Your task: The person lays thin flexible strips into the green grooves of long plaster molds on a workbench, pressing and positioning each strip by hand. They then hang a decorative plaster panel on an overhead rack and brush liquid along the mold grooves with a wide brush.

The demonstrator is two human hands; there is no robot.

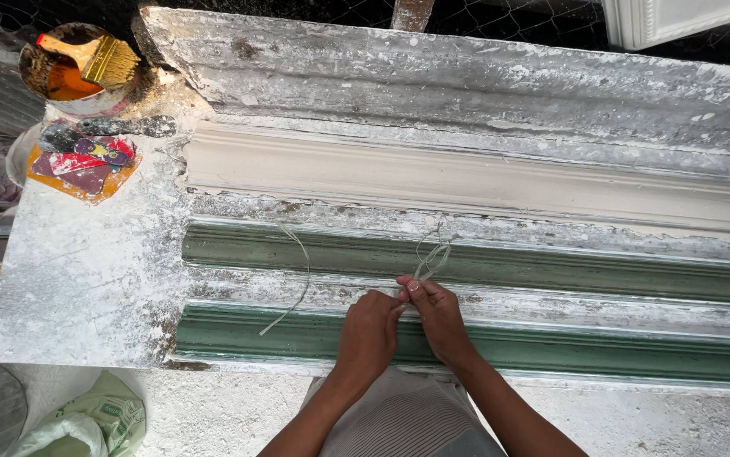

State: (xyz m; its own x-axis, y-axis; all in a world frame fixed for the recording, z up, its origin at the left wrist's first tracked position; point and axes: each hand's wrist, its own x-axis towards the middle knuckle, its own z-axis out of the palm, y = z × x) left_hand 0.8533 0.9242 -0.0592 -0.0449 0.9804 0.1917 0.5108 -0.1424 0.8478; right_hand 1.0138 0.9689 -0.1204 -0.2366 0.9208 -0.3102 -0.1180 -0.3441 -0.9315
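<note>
My left hand [369, 334] and my right hand [434, 311] meet over the near green mould channel [594, 355] on the plaster-crusted workbench [85, 271]. Both pinch thin pale fibre strands [433, 254] between the fingertips. The strands loop up from my right fingers across the second green channel [594, 271]. A longer loose strand [297, 279] curves to the left over both green channels. Beyond them lies a cream plaster cornice [467, 182] running the bench's length.
A tin [64, 80] with orange-brown liquid and a wide brush [98, 57] stands at the far left corner. Below it lie scrapers on an orange pad [85, 165]. A green-printed sack [94, 419] lies on the floor at the near left. Wire mesh runs behind the bench.
</note>
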